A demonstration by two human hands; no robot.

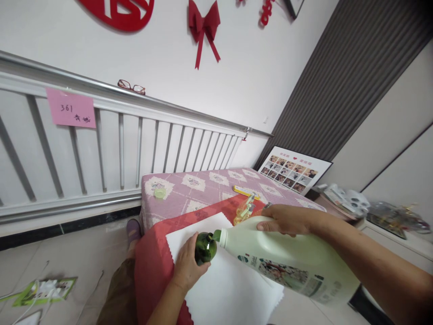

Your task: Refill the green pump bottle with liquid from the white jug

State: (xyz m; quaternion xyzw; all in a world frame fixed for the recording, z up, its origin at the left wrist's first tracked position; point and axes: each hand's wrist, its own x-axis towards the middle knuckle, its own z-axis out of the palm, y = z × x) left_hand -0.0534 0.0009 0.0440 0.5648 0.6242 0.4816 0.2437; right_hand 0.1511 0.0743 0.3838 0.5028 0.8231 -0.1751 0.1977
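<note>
My left hand [186,266] is wrapped round a small dark green bottle [204,249], holding it over a white sheet [233,284] with a scalloped edge. With my right hand [284,219] I grip the handle of a large pale green detergent jug [291,266], which is tilted with its mouth towards the left. The jug's green spout [217,235] meets the opening of the small bottle. Whether liquid is flowing cannot be made out. Behind the jug stand amber pump bottles [244,211], partly hidden. A pale green cap [160,193] sits on the tablecloth further left.
A pink patterned cloth [199,205] and a red cloth [152,253] cover the table. Near its back lies a yellow box [246,192]. A white radiator [111,149] runs along the wall, with glasses [131,86] on top. A photo board [294,169] leans at the right.
</note>
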